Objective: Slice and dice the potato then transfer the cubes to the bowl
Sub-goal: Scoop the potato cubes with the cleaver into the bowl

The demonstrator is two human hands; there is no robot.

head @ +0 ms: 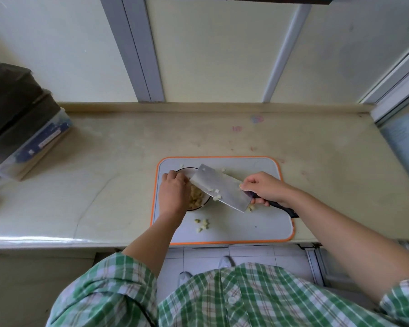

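most of the potato cubes (196,197) are already in the bowl (187,169), which sits on the left part of the cutting board (257,223); a few stray cubes (202,224) lie on the board just in front of it, and a couple cling to the cleaver (220,187); right hand (262,187) has its fingers wrapped round the dark handle (283,207), blade tilted over the bowl; left hand (172,192) hovers over the bowl, back up, fingers bent down at the blade's far end, honestly can't tell if they grip anything; all on a pale counter (104,173)
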